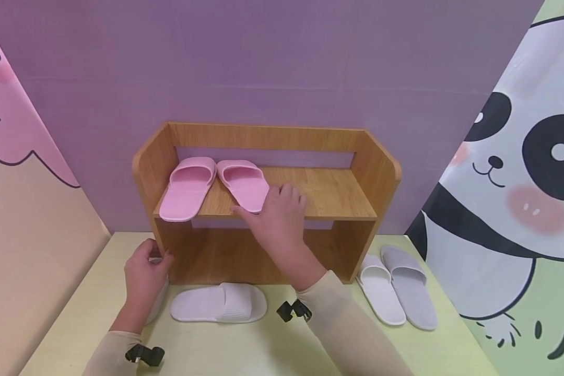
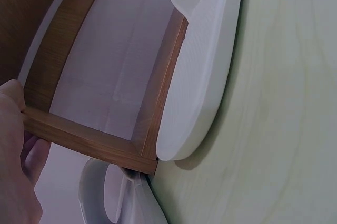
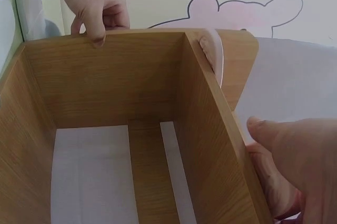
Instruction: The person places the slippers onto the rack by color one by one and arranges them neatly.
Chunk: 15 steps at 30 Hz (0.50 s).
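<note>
Two pink slippers stand on the upper board of a wooden shoe rack (image 1: 263,134), a left pink slipper (image 1: 184,196) and a right pink slipper (image 1: 246,185) that slants across the board. My right hand (image 1: 282,219) grips the right slipper, its thumb by the near end and the fingers along the right edge. My left hand (image 1: 145,277) pinches the front edge of the rack's left side panel, with the thumb on the inside in the right wrist view. Beside that panel, a white slipper (image 1: 159,300) is mostly hidden by the left hand.
A white slipper (image 1: 216,303) lies sideways before the rack on the pale table (image 1: 216,355). Right of the rack lie another white slipper (image 1: 380,292) and a greyish slipper (image 1: 411,292). A purple wall (image 1: 272,62) stands behind, with cartoon-printed panels at both sides.
</note>
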{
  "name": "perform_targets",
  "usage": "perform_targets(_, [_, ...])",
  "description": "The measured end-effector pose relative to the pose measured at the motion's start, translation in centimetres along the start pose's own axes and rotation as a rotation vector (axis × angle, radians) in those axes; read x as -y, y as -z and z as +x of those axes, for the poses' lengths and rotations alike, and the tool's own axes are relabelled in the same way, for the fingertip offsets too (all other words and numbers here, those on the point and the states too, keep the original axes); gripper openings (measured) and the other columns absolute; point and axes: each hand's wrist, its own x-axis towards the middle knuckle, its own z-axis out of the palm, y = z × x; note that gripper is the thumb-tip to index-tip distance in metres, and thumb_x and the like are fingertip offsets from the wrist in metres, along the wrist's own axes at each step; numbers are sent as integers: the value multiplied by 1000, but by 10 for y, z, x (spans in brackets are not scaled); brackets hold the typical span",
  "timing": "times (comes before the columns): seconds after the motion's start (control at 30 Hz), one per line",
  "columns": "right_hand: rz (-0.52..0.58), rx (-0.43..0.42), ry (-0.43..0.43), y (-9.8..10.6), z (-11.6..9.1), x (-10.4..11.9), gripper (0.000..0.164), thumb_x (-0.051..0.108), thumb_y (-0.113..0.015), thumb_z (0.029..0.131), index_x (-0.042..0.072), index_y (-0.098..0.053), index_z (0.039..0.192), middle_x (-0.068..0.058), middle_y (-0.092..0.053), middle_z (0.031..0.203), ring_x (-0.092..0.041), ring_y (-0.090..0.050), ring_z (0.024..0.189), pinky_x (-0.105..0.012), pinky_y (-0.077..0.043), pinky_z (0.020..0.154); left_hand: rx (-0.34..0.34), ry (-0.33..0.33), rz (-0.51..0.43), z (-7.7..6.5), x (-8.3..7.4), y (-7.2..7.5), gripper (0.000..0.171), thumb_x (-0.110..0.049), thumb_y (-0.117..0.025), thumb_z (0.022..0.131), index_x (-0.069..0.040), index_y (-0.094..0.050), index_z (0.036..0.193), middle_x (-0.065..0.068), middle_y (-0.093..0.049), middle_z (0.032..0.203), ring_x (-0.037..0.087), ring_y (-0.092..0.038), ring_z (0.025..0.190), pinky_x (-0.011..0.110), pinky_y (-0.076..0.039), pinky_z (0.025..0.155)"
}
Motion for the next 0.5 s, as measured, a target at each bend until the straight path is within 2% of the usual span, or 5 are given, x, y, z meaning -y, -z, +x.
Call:
perform_targets(0.33, [28,29,17,1,-7,4,84,83,-73,87,4,-67,113,-8,-52,99,-27,-51,100,-45,-40,92,2,5,-10,0,1,-1,13,-1,-77,94,-4,-68,103,13,-76,99,34,-78,99,2,-46,72])
perform_targets(0.5, [39,21,41,3,-11,5,81,80,-74,88,3,-67,113,-8,-53,99,-27,-52,98,-46,-40,91,6,4,10,0,0,0,14,-3,-78,96,-5,-69,105,12,-76,101,34,-78,99,8,-49,72])
